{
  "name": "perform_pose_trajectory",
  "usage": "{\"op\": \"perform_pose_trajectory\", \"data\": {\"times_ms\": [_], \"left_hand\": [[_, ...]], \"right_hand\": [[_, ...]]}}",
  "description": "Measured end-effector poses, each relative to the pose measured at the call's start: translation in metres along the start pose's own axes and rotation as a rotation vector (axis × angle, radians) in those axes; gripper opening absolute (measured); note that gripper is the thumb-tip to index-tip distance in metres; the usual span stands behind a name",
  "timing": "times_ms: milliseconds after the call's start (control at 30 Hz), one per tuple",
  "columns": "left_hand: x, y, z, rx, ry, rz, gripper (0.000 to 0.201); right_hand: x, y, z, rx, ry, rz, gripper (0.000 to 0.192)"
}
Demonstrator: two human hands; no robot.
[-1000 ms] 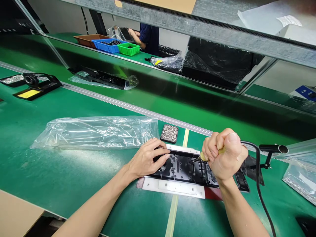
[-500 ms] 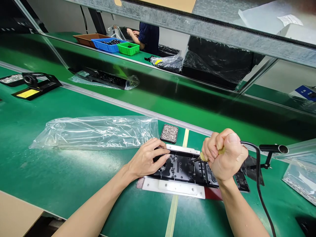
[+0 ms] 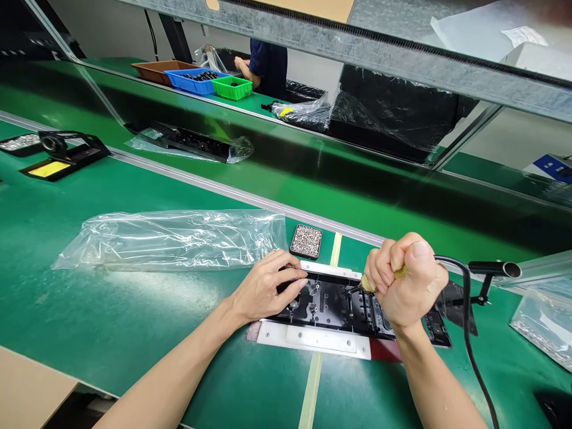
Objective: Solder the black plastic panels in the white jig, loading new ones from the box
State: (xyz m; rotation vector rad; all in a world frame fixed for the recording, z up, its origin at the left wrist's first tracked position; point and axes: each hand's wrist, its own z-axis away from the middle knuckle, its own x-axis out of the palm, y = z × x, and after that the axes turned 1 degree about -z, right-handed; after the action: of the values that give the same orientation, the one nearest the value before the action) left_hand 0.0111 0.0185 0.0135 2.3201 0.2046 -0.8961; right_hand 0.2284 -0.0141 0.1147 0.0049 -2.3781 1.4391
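Almost nothing has shifted over the last second: my right hand (image 3: 409, 283) is still clenched in a fist around the corded iron (image 3: 379, 279), its tip resting on the black panel (image 3: 333, 304) at the same spot near the middle. My left hand (image 3: 268, 289) stays pressed flat on the panel's left end, fingers curled slightly over a dark piece, pinning it. The panel lies in its white fixture (image 3: 313, 339) on the green worktop (image 3: 111, 316), just this side of the small tray of screws (image 3: 307, 241). I judge the hold means this one point is being worked steadily. Behind the panel, a co-worker's sleeve (image 3: 268, 62) has drawn back a little.
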Motion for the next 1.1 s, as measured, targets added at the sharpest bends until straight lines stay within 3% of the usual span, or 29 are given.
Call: {"op": "perform_pose_trajectory", "data": {"times_ms": [1100], "left_hand": [[-0.0004, -0.0010, 0.0001, -0.003, -0.005, 0.017, 0.017]], "right_hand": [[0.0020, 0.0000, 0.0015, -0.005, -0.007, 0.012, 0.049]]}}
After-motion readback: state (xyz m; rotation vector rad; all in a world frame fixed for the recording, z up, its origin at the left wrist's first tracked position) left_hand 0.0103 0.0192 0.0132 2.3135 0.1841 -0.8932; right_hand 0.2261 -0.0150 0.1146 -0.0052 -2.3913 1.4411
